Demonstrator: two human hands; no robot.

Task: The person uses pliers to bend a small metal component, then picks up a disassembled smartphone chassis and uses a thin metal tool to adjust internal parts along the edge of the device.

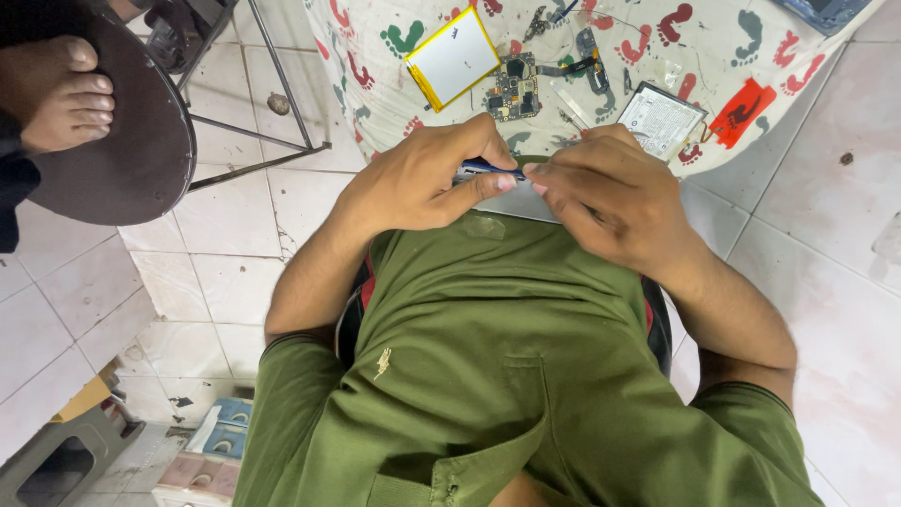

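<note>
My left hand (pixel 422 178) and my right hand (pixel 610 192) meet in front of my chest, both gripping a flat phone body (pixel 490 170) with a blue edge. Its grey face shows just below my fingers. My left thumb and forefinger pinch the blue edge, and my right fingertips press against the same edge from the other side. My hands hide most of the phone. I wear a green shirt (pixel 507 376).
Beyond my hands, a cloth with a footprint pattern (pixel 375 84) covers a table. It holds a yellow-rimmed battery (pixel 453 58), a circuit board (pixel 513 86), a white battery (pixel 662 117), flex cables (pixel 589 58) and a red sticker (pixel 741 108). Another person's foot (pixel 61 94) rests on a dark stool (pixel 141 160) at left.
</note>
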